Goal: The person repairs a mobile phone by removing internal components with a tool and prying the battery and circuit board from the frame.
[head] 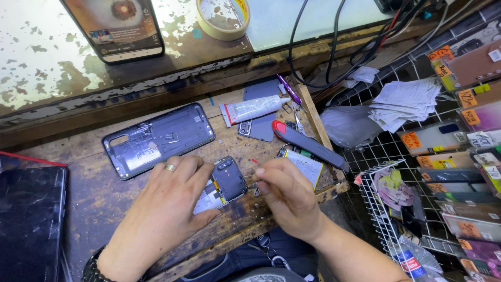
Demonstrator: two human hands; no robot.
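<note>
Your left hand (166, 201) presses flat on the opened phone (223, 184) at the bench's near edge. Your right hand (286, 193) pinches a thin tool (252, 185) at its right side; the back cover (158, 139) lies farther left.

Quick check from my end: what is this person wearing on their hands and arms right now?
Both forearms are bare, with no sleeves and no gloves. The left hand has a gold-coloured ring on one finger and a dark beaded bracelet at the wrist. The right hand shows nothing worn.

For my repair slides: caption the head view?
Left hand steadies an opened phone while right hand works a thin tool at its edge.
</note>
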